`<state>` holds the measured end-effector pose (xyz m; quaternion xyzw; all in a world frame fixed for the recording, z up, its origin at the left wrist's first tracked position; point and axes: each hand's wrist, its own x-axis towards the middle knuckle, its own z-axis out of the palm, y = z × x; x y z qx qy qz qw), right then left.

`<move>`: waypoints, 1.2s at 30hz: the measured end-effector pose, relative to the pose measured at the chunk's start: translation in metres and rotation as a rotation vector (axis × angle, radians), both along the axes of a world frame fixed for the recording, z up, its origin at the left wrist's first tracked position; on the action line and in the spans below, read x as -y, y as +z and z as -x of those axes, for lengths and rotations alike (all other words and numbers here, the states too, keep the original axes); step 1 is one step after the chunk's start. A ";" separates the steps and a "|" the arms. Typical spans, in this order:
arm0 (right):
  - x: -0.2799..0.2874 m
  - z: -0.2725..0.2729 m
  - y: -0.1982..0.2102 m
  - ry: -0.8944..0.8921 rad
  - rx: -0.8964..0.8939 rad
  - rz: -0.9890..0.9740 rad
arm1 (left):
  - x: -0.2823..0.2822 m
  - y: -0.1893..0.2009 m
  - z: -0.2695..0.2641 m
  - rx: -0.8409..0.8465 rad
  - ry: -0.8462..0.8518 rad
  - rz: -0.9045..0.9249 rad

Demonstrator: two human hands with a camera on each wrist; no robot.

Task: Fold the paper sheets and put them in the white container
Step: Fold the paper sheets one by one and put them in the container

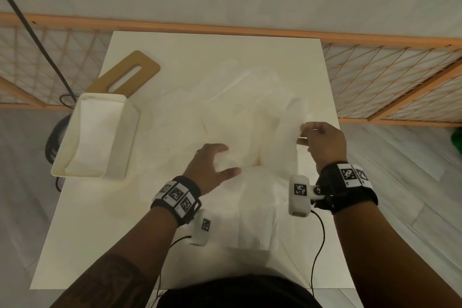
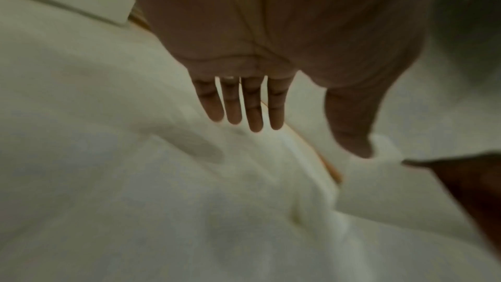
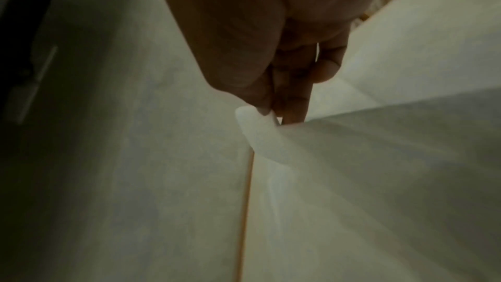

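Lifting off the worktop (image 1: 82, 245), a thin white sheet (image 1: 282, 137) hangs from the right hand (image 1: 322, 142), which pinches its corner between thumb and fingertips, as the right wrist view shows closely. More sheets (image 1: 255, 207) lie rumpled in front of the person. The left hand (image 1: 212, 167) hovers over them with straight, spread fingers (image 2: 252, 115), gripping nothing. The container (image 1: 130, 132) stands at the left edge, white paper already inside, its slotted brown lid (image 1: 125, 75) lying behind. This looks like the start of a fold: next, the free hand likely needs to catch an opposite corner and bring edges together.
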<state>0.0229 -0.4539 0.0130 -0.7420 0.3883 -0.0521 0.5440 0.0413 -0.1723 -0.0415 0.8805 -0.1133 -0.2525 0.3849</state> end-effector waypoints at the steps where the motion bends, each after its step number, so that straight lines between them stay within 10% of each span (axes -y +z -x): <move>1: -0.005 -0.003 0.006 -0.011 0.015 -0.103 | 0.007 0.008 -0.001 -0.103 0.013 0.126; 6: -0.029 -0.014 0.018 0.004 0.029 -0.434 | 0.026 0.023 0.000 -0.532 0.181 0.596; 13: -0.065 -0.013 0.015 0.149 -0.026 -0.529 | 0.026 0.029 0.002 -0.512 0.461 0.748; 18: -0.060 -0.015 -0.002 0.196 -0.111 -0.212 | 0.004 0.037 -0.004 -0.589 0.656 0.850; 25: -0.074 -0.005 -0.014 0.545 -0.165 -0.612 | -0.021 0.063 0.003 -0.849 0.647 1.103; 30: -0.076 -0.006 -0.005 0.570 -0.099 -0.688 | -0.036 0.051 0.001 -0.807 0.629 0.928; 36: -0.058 -0.011 -0.015 0.554 -0.070 -0.729 | -0.055 0.030 -0.013 -0.236 0.479 0.351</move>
